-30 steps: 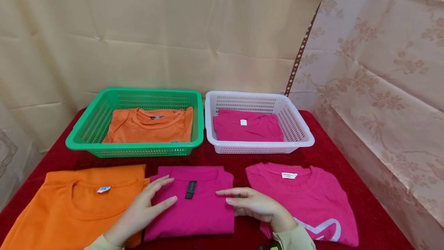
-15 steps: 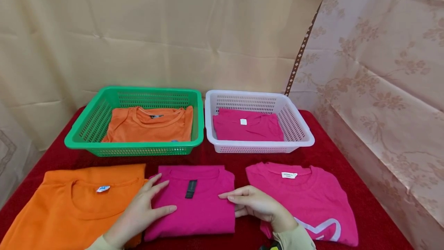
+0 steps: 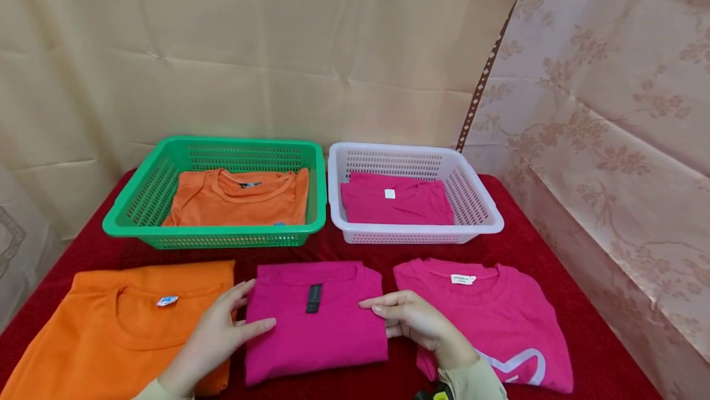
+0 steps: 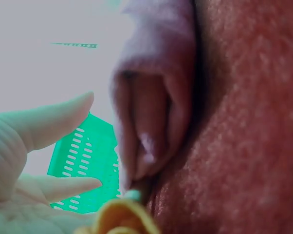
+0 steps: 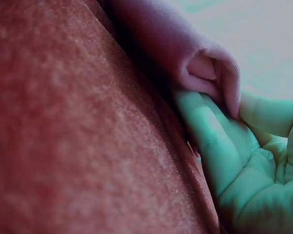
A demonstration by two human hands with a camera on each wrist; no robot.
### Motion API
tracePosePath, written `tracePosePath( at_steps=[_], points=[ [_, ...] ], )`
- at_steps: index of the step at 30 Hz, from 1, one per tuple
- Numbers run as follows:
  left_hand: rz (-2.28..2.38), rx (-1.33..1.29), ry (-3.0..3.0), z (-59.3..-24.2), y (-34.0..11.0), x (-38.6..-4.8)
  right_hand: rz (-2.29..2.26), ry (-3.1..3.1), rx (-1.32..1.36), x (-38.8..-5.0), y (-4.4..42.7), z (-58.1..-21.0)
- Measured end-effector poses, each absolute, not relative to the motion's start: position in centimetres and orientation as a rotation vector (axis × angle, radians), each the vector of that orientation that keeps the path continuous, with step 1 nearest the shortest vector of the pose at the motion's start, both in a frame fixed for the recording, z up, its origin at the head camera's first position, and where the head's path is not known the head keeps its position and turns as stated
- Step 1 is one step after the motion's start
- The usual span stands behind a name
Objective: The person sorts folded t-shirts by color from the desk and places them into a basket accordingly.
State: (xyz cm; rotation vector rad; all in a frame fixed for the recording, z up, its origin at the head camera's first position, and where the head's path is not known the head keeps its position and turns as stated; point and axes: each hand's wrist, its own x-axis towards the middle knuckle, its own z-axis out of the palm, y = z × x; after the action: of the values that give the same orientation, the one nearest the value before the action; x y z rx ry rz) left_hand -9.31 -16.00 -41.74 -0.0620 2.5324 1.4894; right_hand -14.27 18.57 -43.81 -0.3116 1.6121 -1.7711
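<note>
The folded magenta shirt [image 3: 327,341] with a dark neck label lies between both hands in the head view, turned slightly. My left hand [image 3: 213,332] is at its left side, thumb over the shirt's edge, fingers spread. In the left wrist view, the left hand [image 4: 15,161] has thumb and fingers apart beside the shirt's rolled edge [image 4: 151,73]. My right hand [image 3: 418,325] pinches the shirt's right edge. The right wrist view shows the right hand [image 5: 244,170] with fingers under the folded edge [image 5: 161,44] and the thumb against it.
An orange shirt [image 3: 94,338] lies left, a pink shirt [image 3: 516,320] with a white print right. Behind stand a green basket [image 3: 222,230] holding an orange shirt [image 3: 249,206] and a white basket [image 3: 410,229] holding a pink shirt [image 3: 399,209], on red cloth [image 3: 344,253].
The magenta shirt has shifted right and turned slightly, its right side farther back. My right hand has moved a little right with it; the left hand has drawn slightly left.
</note>
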Motion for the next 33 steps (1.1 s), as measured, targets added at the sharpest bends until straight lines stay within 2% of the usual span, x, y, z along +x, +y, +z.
tracePosePath(
  at_steps=[8,16,25,33],
  points=[
    [1.651,-0.071,2.36,-41.9,-16.2,-9.2,-1.739,1.645,-0.303,-14.3,18.7,-44.0],
    [1.592,-0.192,2.368,-42.1,-16.0,-9.1,-1.732,1.627,-0.316,-14.2,18.8,-44.0],
    [1.713,0.119,2.227,-42.9,-15.7,-8.7,-1.736,1.616,-0.312,-14.2,18.8,-44.0],
    [1.774,0.07,2.156,-43.1,-15.2,-9.0,-1.707,1.625,-0.345,-14.3,18.6,-43.8]
  ],
)
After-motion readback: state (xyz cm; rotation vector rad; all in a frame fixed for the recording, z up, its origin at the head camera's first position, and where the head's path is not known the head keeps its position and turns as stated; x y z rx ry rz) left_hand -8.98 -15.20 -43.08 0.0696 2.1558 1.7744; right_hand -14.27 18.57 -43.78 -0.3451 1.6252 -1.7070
